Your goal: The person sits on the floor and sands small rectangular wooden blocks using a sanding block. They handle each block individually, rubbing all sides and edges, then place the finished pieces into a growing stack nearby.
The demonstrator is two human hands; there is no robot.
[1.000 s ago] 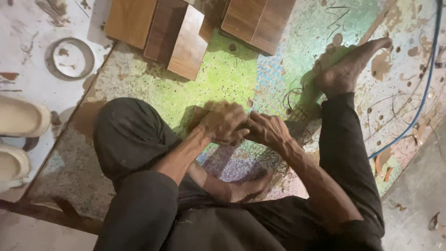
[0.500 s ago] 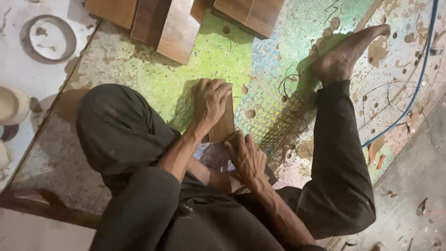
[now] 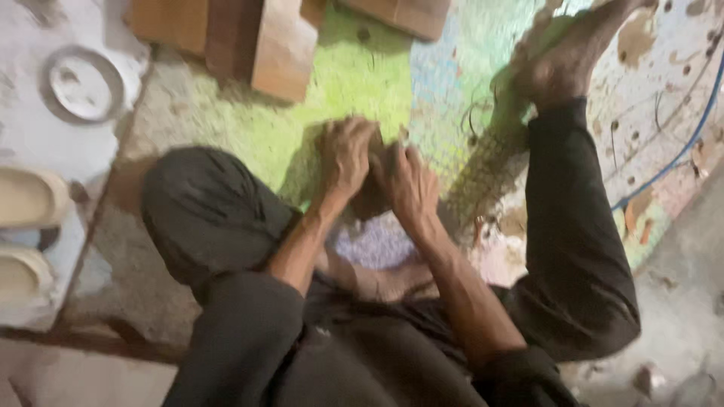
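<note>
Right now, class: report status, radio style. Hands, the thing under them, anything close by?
Left hand and right hand side by side, pressing something dark, blurred. Green mat beneath. Wooden blocks just ahead.

1. Wooden blocks (image 3: 260, 41) lie at the top edge of the green mat (image 3: 343, 75).
2. Blue cable (image 3: 682, 151) curves along the right.
3. White ring (image 3: 83, 84) lies at the left, pale sandals (image 3: 26, 200) below it.

Soft, even daylight with faint shadows; heavy motion blur smears the whole view, no glare
</note>
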